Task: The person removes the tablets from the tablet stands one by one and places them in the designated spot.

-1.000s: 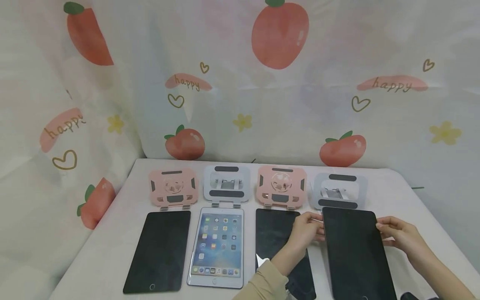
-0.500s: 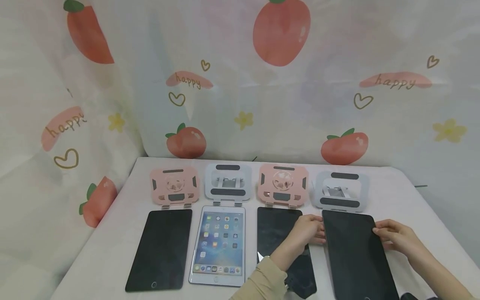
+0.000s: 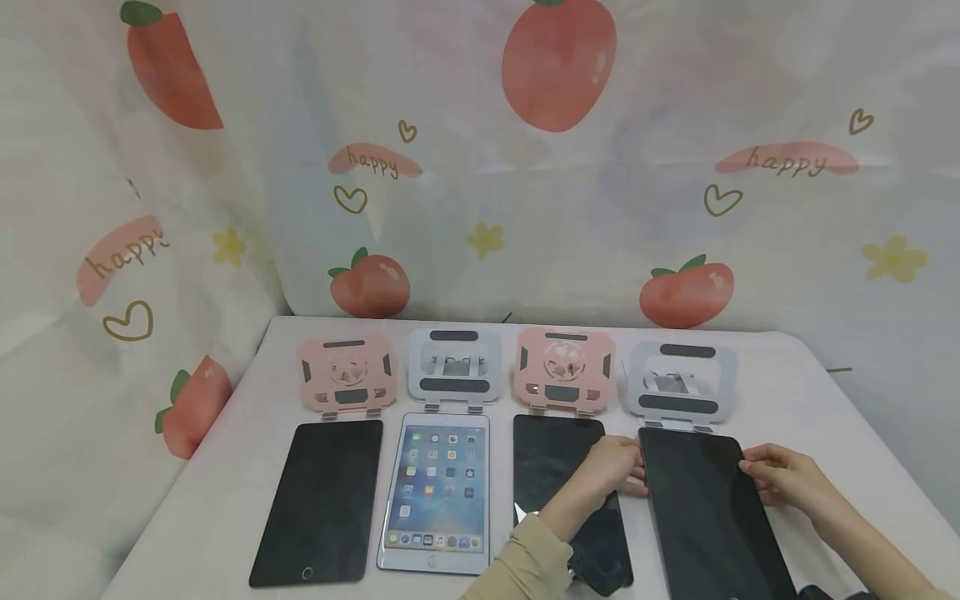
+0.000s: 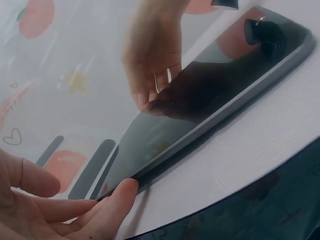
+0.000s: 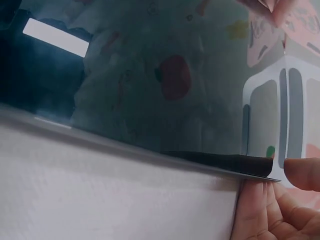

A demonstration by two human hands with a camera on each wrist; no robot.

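Observation:
A black-screened tablet (image 3: 705, 517) lies lengthwise at the right of the table, its lower end cut off by the head view. My left hand (image 3: 611, 467) holds its left edge near the top corner; the left wrist view shows the fingertips (image 4: 125, 190) right at that edge. On the opposite edge my right hand (image 3: 787, 479) grips the upper part, thumb on the screen side and fingers (image 5: 257, 205) beneath, as the right wrist view shows. Directly behind the tablet stands a pale blue stand (image 3: 678, 406) with dark pads, its hinge feet showing just above the tablet's top edge.
To the left lie a dark tablet (image 3: 547, 450) partly under my left forearm, a white tablet (image 3: 435, 483) with its screen lit, and another black tablet (image 3: 318, 500). Behind them stand a pink stand (image 3: 562, 393), a blue stand (image 3: 453, 385) and another pink stand (image 3: 348, 396).
The tablet in my hands has come slightly down and towards me, so its top edge has drawn away from the blue stand and uncovered the hinge feet. Both hands moved with it.

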